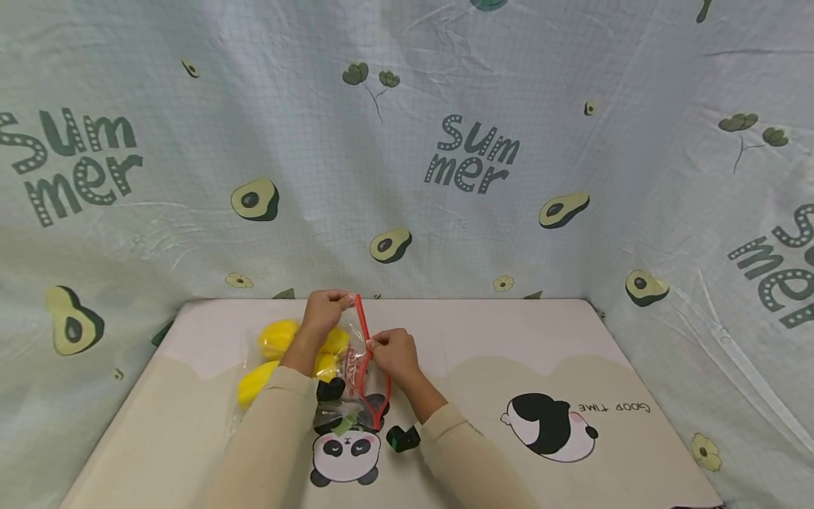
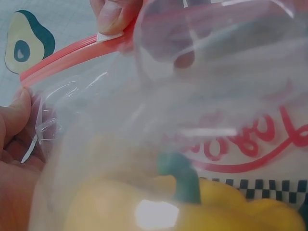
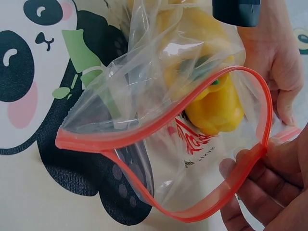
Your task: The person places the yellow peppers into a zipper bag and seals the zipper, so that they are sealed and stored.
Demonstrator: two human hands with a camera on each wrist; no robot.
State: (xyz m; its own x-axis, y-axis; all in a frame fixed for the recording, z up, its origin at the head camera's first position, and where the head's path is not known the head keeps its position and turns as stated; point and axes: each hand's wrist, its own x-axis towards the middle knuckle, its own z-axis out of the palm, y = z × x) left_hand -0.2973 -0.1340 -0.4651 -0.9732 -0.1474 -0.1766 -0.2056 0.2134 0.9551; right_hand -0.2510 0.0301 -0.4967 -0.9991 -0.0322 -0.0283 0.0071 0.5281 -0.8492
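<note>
A clear zip bag (image 1: 352, 371) with a red zip strip (image 1: 362, 318) lies on the table. Yellow bell peppers (image 1: 254, 384) with green stems are inside; red lettering marks the plastic. My left hand (image 1: 323, 311) pinches the far corner of the bag beside the strip's end. Partway along the strip, my right hand (image 1: 396, 353) pinches it between thumb and fingers. In the left wrist view, a small white slider (image 2: 109, 36) sits under the right thumb. The bag's mouth (image 3: 207, 216) gapes toward me from the right hand to the near corner, while the far stretch is pressed together.
A pale table mat (image 1: 470, 403) carries a printed panda (image 1: 346, 456) below the bag and another printed animal (image 1: 553, 428) to the right. Behind and at both sides hangs an avocado-print curtain (image 1: 305, 240). Small black devices (image 1: 403, 438) are worn on the wrists.
</note>
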